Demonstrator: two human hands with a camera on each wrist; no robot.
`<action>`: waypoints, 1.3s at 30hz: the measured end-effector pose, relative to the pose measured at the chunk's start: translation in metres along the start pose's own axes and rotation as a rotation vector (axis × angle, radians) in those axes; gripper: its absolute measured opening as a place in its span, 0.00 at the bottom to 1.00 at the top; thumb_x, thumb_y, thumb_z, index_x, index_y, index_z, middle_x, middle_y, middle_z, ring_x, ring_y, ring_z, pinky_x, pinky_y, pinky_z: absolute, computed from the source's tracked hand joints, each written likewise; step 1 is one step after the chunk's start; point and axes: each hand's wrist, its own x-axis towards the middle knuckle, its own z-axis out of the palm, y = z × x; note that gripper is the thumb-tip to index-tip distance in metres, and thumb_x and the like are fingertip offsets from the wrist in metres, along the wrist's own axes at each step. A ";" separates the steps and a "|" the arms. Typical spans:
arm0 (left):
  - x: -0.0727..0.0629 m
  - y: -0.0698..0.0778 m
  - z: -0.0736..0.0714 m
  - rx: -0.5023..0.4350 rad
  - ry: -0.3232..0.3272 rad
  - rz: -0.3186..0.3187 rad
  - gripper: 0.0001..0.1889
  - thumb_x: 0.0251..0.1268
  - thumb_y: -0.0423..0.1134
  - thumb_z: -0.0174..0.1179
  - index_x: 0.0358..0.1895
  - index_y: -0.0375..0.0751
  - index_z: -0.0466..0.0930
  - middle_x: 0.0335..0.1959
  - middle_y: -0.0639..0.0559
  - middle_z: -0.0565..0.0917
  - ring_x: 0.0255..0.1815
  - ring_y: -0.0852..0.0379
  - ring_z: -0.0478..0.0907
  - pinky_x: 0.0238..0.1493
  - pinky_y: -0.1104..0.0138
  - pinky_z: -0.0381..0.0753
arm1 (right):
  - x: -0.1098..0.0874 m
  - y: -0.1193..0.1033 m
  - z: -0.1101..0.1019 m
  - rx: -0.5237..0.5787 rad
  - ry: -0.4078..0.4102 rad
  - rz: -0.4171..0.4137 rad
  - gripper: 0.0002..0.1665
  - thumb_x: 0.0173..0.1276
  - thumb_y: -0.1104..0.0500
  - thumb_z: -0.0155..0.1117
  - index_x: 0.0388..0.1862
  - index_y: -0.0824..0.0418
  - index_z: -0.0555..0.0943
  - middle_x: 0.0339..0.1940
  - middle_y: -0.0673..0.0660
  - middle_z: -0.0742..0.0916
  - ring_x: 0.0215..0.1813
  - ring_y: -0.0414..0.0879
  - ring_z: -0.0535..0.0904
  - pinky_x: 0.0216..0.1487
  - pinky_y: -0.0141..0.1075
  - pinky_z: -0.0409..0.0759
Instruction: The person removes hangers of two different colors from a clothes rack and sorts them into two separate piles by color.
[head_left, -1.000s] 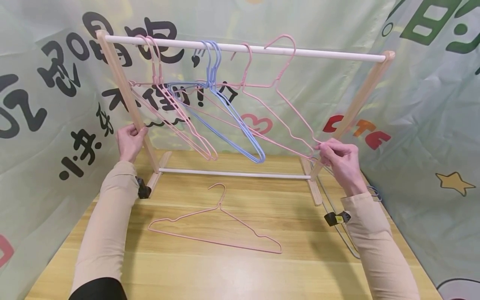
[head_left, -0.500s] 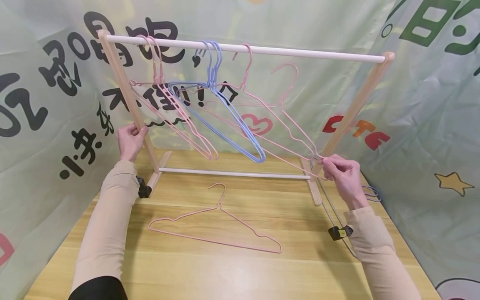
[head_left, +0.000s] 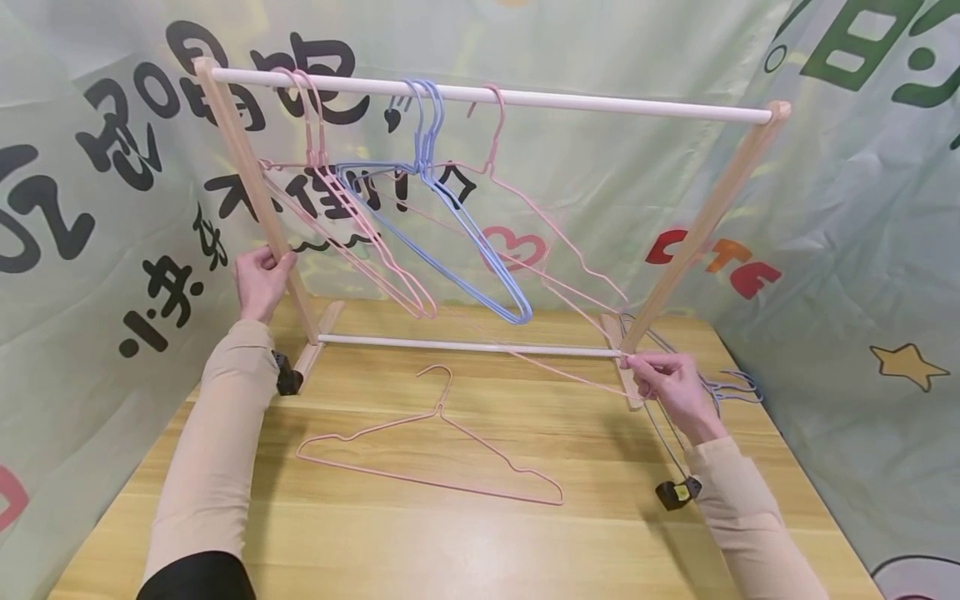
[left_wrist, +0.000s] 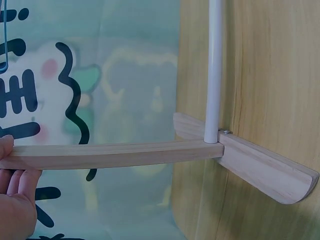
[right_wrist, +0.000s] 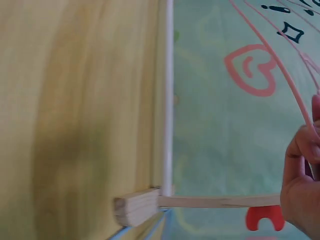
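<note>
My left hand (head_left: 261, 285) pinches the left wooden post (head_left: 243, 171) of a clothes rack; the left wrist view shows the fingers (left_wrist: 30, 182) around that post. Low by the right post (head_left: 701, 225), my right hand (head_left: 675, 390) grips one end of a pink hanger (head_left: 573, 377), off the rail and blurred in the head view. On the white rail (head_left: 637, 104) hang two pink hangers (head_left: 321, 133) at left, several blue hangers (head_left: 429, 150) in the middle and one pink hanger (head_left: 492, 154) to their right. Another pink hanger (head_left: 441, 408) lies flat on the table.
Blue-grey hangers (head_left: 738, 387) lie on the wooden table (head_left: 450, 550) at the right, partly hidden by the right arm. A white lower bar (head_left: 465, 346) joins the rack's feet. Printed cloth (head_left: 862, 275) stands behind and at both sides.
The rightmost pink hanger has come off the rail. My right hand has lowered with it, bringing it down in front of the rack. My left hand stays on the post.
</note>
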 end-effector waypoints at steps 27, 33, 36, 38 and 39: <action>-0.002 -0.001 0.001 -0.019 0.012 0.049 0.20 0.71 0.42 0.59 0.59 0.33 0.82 0.56 0.34 0.83 0.38 0.78 0.79 0.43 0.80 0.78 | -0.017 0.060 0.059 0.309 -0.621 0.395 0.19 0.78 0.65 0.51 0.38 0.53 0.89 0.20 0.41 0.82 0.22 0.31 0.73 0.23 0.21 0.70; -0.001 0.000 0.000 -0.009 0.005 0.032 0.21 0.71 0.43 0.59 0.60 0.34 0.81 0.57 0.35 0.83 0.41 0.75 0.81 0.49 0.76 0.80 | -0.021 0.064 0.072 0.346 -0.639 0.433 0.18 0.77 0.66 0.52 0.38 0.55 0.89 0.20 0.42 0.82 0.21 0.31 0.73 0.22 0.21 0.69; -0.002 0.000 0.000 -0.015 0.014 0.041 0.20 0.71 0.42 0.60 0.59 0.34 0.82 0.56 0.35 0.83 0.39 0.77 0.80 0.45 0.79 0.78 | -0.023 0.067 0.077 0.343 -0.642 0.467 0.14 0.76 0.65 0.54 0.39 0.58 0.88 0.20 0.42 0.83 0.20 0.30 0.73 0.21 0.21 0.69; -0.003 0.000 0.000 -0.016 0.017 0.049 0.20 0.71 0.42 0.60 0.59 0.33 0.82 0.56 0.34 0.83 0.37 0.78 0.79 0.42 0.80 0.77 | -0.025 0.067 0.080 0.318 -0.640 0.475 0.12 0.75 0.65 0.56 0.41 0.64 0.87 0.21 0.42 0.83 0.20 0.31 0.72 0.21 0.21 0.69; -0.003 0.000 0.000 -0.017 0.019 0.052 0.20 0.71 0.41 0.60 0.59 0.33 0.82 0.55 0.34 0.83 0.37 0.79 0.78 0.42 0.81 0.77 | -0.025 0.067 0.081 0.293 -0.639 0.473 0.12 0.75 0.65 0.57 0.42 0.70 0.86 0.20 0.43 0.83 0.20 0.31 0.72 0.21 0.21 0.69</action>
